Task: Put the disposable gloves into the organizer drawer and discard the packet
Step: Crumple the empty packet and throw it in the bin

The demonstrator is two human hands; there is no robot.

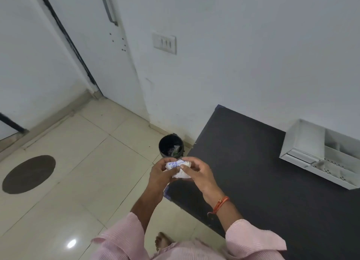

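A crumpled white packet (178,169) with blue print is squeezed between both hands, over the corner of the dark table. My left hand (160,174) grips its left side and my right hand (196,173) pinches its right side with thumb and fingers. A small black bin (171,145) stands on the floor just beyond the hands, with some waste inside. The white organizer (303,141) sits at the table's right, its perforated drawer (335,171) pulled out; I cannot tell what lies in it.
The dark table (263,172) fills the right side against a white wall. Cream floor tiles spread to the left, with a round brown mat (29,174). A white door with a handle (109,6) stands behind. My bare foot (162,241) shows below.
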